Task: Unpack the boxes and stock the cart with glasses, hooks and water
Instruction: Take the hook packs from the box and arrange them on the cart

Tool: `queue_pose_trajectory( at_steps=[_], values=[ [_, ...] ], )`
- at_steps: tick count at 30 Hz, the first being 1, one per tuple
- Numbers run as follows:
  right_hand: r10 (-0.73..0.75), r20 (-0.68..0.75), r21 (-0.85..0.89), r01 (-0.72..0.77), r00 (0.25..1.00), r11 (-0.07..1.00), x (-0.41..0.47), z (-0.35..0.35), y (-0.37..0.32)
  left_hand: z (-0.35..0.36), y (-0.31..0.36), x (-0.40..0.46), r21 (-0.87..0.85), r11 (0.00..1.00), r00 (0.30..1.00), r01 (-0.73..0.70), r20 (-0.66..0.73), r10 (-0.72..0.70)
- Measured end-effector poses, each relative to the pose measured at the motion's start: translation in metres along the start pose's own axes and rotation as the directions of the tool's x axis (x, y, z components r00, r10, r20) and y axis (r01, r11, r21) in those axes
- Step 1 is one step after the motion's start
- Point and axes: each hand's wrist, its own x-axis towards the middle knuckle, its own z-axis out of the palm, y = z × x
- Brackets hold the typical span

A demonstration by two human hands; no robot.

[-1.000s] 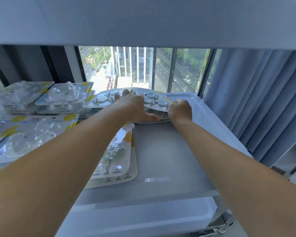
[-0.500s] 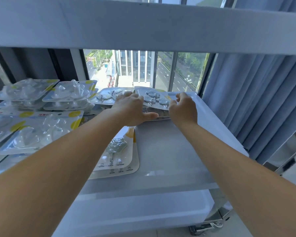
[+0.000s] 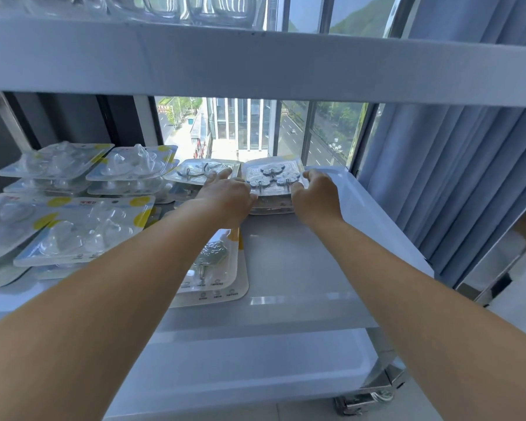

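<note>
— What's on the cart's middle shelf (image 3: 301,268)?
— Blister packs of hooks: stacks at the left (image 3: 82,229), and one small stack (image 3: 272,180) at the far edge, flat, long axis running away from the person.
— And the hands?
— The left hand (image 3: 228,197) and right hand (image 3: 316,197) hold that stack's sides, fingers curled on its edges.

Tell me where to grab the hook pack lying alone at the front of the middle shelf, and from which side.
Take the lone hook pack by its flat card border at the near edge, coming from the front of the shelf. It lies flat with the raised blister in the middle, so only the thin rim offers a pinch. The left forearm covers its left side, and the bare shelf to its right leaves room for a thumb to slide under.
</note>
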Motion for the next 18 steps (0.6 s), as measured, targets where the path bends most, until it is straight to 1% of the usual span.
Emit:
queue_pose_trajectory(
  at_steps=[4, 6, 8, 9, 11, 12, 14, 16, 18],
  values=[
    [0.026, -0.006, -0.003, -0.026, 1.0, 1.0, 0.002, 0.002, 0.007, -0.001, 0.003, -0.001, -0.042, 0.998, 0.997, -0.049, -0.06, 0.047],
    [0.02, -0.032, -0.022, -0.021, 0.999, 1.0, -0.001, -0.001, 0.007, -0.002, 0.003, -0.003, -0.042, 0.995, 0.99, -0.087, -0.111, 0.082],
    [-0.05, -0.091, -0.079, 0.042, 0.995, 0.996, -0.007, -0.006, 0.006, -0.004, 0.003, -0.007, -0.06, 0.992, 0.981, -0.112, -0.165, 0.1],
    [-0.114, -0.123, -0.122, 0.099, 0.986, 0.988, -0.011, -0.009, 0.004, -0.006, 0.003, -0.009, -0.079, 0.991, 0.979, -0.113, -0.181, 0.097],
    [-0.255, -0.117, -0.198, 0.229, 0.96, 0.953, -0.027, -0.012, -0.005, -0.01, 0.003, -0.023, -0.134, 0.985, 0.978, -0.108, -0.192, 0.081],
    [-0.323, -0.086, -0.22, 0.299, 0.942, 0.929, -0.037, -0.011, -0.008, -0.013, 0.005, -0.03, -0.143, 0.983, 0.976, -0.113, -0.199, 0.083],
    [-0.387, 0.057, -0.244, 0.389, 0.92, 0.888, -0.061, -0.01, -0.029, -0.025, 0.002, -0.055, -0.139, 0.987, 0.984, -0.082, -0.167, 0.058],
    [-0.403, 0.211, -0.249, 0.447, 0.891, 0.859, -0.092, -0.01, -0.054, -0.035, 0.0, -0.086, -0.112, 0.993, 0.994, -0.038, -0.108, 0.025],
    [-0.363, 0.329, -0.272, 0.456, 0.872, 0.848, -0.121, -0.019, -0.082, -0.05, 0.0, -0.125, -0.134, 0.991, 0.999, -0.024, -0.049, 0.017]
  ],
)
